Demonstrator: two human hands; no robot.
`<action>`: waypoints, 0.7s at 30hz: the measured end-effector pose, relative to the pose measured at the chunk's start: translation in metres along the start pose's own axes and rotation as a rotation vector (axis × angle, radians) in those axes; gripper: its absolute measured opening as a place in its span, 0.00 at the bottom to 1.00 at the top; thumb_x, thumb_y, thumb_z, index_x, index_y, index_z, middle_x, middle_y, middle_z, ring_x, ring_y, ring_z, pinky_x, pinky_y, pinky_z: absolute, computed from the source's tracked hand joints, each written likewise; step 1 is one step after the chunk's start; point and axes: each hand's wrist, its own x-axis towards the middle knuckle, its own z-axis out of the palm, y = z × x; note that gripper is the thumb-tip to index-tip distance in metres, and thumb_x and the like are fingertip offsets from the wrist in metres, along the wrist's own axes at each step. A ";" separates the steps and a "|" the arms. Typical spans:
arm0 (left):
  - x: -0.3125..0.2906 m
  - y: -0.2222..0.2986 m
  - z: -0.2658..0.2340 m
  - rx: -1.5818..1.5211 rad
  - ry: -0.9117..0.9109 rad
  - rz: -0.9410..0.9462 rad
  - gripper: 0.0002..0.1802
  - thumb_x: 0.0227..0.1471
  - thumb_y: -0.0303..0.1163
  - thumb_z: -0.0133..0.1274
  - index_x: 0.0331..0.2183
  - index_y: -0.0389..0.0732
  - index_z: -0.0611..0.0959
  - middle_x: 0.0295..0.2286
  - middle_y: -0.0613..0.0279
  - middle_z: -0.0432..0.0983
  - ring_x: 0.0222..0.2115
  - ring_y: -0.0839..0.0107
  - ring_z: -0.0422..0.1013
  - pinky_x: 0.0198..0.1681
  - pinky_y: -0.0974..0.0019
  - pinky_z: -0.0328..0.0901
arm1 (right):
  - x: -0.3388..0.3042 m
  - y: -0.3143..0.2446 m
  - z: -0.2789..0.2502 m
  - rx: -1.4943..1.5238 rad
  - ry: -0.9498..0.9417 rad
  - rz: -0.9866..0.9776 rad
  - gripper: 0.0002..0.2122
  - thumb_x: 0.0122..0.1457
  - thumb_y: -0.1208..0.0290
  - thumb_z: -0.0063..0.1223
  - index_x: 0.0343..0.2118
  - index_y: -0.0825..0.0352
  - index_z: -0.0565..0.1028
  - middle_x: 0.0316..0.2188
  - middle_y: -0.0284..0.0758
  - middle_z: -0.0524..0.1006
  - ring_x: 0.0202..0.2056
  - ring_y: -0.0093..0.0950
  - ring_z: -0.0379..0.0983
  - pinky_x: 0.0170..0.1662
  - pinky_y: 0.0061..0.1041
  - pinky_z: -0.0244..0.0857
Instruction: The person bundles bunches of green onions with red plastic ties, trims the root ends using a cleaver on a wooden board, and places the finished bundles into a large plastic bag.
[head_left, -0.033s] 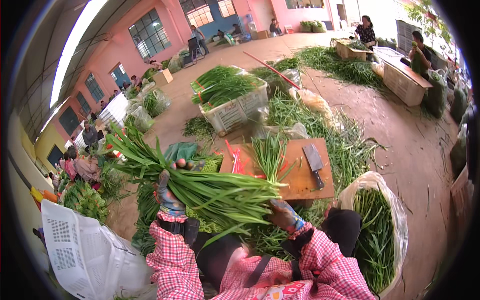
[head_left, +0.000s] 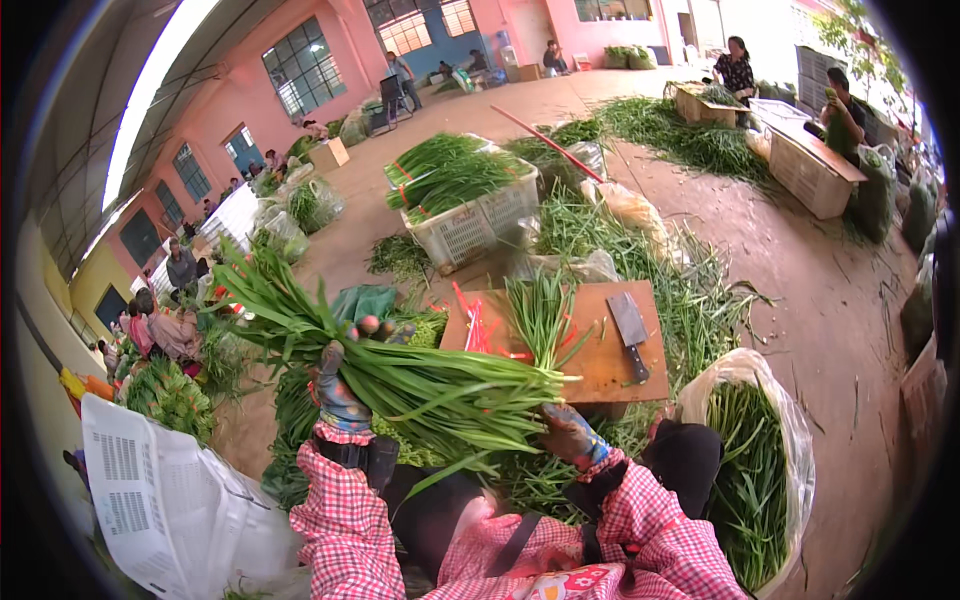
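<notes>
My left hand (head_left: pixel 338 395) has its fingers closed around the bunch of greens (head_left: pixel 420 385); my right hand (head_left: pixel 570 435), at four o'clock, grips its cut ends.

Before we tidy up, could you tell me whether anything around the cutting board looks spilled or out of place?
Yes: loose green stalks lie scattered over the floor beside the wooden board, not bundled. The cleaver lies flat on the board. The left hand and right hand hold one bunch.

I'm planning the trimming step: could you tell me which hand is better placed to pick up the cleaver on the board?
Probably the right. The right hand rests at the bunch's cut ends just below the wooden board, nearer the cleaver. The left hand grips the bunch of green stalks farther left.
</notes>
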 end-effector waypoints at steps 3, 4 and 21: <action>0.000 -0.001 0.007 0.021 -0.057 -0.092 0.15 0.51 0.42 0.46 0.38 0.45 0.77 0.47 0.61 0.65 0.50 0.60 0.58 0.56 0.41 0.41 | -0.003 -0.029 0.029 0.198 -0.127 0.345 0.12 0.56 0.68 0.46 0.41 0.65 0.69 0.36 0.30 0.72 0.37 0.22 0.69 0.38 0.25 0.65; 0.001 -0.005 0.011 0.007 -0.021 -0.097 0.14 0.50 0.41 0.47 0.37 0.45 0.76 0.47 0.60 0.64 0.51 0.58 0.57 0.56 0.41 0.43 | -0.001 -0.025 0.024 0.233 -0.217 0.325 0.10 0.57 0.68 0.45 0.40 0.66 0.70 0.35 0.31 0.72 0.37 0.23 0.69 0.38 0.26 0.65; -0.022 -0.003 -0.026 0.194 0.130 -0.296 0.21 0.38 0.31 0.58 0.38 0.37 0.75 0.41 0.53 0.70 0.44 0.61 0.66 0.48 0.56 0.61 | -0.006 -0.027 0.040 0.568 -0.151 0.134 0.22 0.56 0.63 0.44 0.52 0.67 0.60 0.49 0.40 0.66 0.46 0.33 0.66 0.51 0.33 0.59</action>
